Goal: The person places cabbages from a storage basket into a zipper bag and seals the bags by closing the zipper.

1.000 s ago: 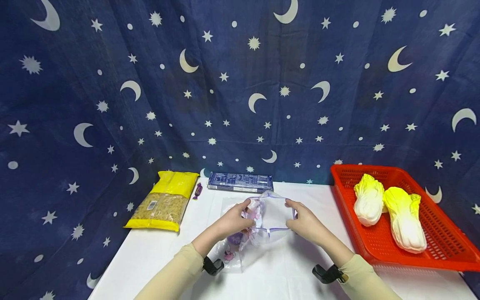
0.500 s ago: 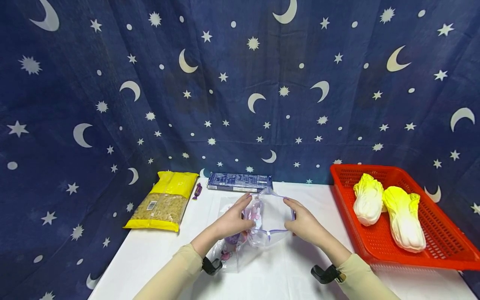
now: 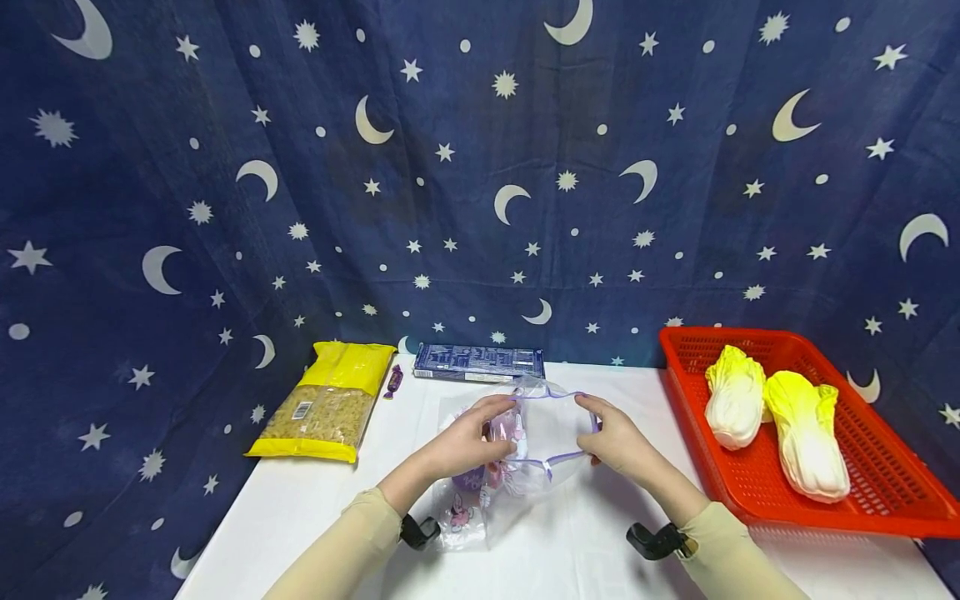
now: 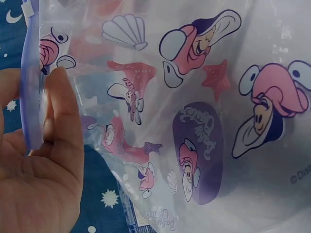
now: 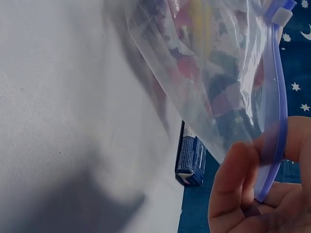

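A clear slider zip bag (image 3: pixel 517 492) with a purple zip rim is held over the white table, its mouth spread wide. Pink and purple cartoon shells and starfish are printed on its side, plain to see in the left wrist view. My left hand (image 3: pixel 467 440) grips the left edge of the mouth, with fingers and thumb around the purple zip strip (image 4: pixel 31 97). On the opposite edge, my right hand (image 3: pixel 617 440) pinches the rim; the right wrist view shows its fingers either side of the strip (image 5: pixel 279 97). A white slider (image 5: pixel 282 17) sits on the zip.
A yellow bag of pasta (image 3: pixel 322 408) lies at the back left beside a small purple-wrapped candy (image 3: pixel 393 381). Behind the zip bag is a flat dark blue box (image 3: pixel 480 363). At right stands a red plastic basket (image 3: pixel 885 500) with napa cabbages (image 3: pixel 810 442) in it.
Both hands have shifted slightly to the right with the bag's mouth. Their grasp looks loosened half a second ago and is closed on the rim again now.
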The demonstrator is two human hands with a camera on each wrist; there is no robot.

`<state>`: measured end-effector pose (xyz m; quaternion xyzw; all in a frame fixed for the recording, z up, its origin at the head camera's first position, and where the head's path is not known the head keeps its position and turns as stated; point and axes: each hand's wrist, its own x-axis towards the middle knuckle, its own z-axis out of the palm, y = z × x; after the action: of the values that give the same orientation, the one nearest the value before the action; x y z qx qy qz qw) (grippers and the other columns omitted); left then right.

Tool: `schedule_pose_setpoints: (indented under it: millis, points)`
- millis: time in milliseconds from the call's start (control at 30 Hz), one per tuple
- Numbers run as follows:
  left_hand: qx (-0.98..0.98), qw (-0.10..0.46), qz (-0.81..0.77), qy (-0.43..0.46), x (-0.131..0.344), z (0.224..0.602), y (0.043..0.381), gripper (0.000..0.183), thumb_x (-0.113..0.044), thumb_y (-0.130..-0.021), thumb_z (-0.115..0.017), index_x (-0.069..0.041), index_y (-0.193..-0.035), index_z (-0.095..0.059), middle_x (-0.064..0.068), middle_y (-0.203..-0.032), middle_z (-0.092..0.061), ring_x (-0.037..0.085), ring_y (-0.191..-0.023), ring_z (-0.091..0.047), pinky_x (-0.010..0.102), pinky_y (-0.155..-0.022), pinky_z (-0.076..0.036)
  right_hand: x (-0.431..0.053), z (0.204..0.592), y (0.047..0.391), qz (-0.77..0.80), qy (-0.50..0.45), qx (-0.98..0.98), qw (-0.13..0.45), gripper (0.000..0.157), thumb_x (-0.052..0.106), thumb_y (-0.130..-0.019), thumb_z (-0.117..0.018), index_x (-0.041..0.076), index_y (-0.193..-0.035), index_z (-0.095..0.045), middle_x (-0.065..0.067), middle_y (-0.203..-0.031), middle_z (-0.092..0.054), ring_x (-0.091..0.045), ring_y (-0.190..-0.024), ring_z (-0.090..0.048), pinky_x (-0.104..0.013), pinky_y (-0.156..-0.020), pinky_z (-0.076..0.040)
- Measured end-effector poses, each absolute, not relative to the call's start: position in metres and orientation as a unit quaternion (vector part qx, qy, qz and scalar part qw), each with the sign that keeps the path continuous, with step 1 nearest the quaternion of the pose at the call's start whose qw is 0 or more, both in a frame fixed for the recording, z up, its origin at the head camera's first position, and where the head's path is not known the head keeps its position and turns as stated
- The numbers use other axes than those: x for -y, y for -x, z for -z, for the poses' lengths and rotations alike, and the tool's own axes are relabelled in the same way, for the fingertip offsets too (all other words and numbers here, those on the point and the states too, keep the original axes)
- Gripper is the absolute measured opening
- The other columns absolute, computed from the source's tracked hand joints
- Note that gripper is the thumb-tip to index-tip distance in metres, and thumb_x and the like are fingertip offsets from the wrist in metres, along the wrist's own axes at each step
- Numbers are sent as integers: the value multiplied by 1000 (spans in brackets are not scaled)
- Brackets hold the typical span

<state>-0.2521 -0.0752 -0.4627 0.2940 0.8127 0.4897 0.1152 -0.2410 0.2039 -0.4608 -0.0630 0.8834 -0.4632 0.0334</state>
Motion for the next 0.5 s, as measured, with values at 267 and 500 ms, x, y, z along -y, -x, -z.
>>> schedule_pose_setpoints:
  millis: [267, 500]
  points:
    - [-803, 143, -523, -248, 80, 463, 256, 71, -21, -93, -69, -5, -156, -40, 8, -160, -37, 24, -96, -69, 48, -85, -58, -207, 457, 238, 484, 72, -871, 35, 65, 4, -83, -71, -5, -145, -52, -26, -140, -56, -22, -57, -59, -31, -56, -53]
    - [-777, 211, -550, -223, 89, 462, 258, 79, -14, -87, -62, -6, -160, -33, 25, -147, -45, 21, -69, -64, 46, -71, -58, -210, 458, 234, 496, 123, -858, 52, 69, 7, -84, -70, -4, -148, -49, -24, -142, -51, -23, -60, -60, -30, -62, -53]
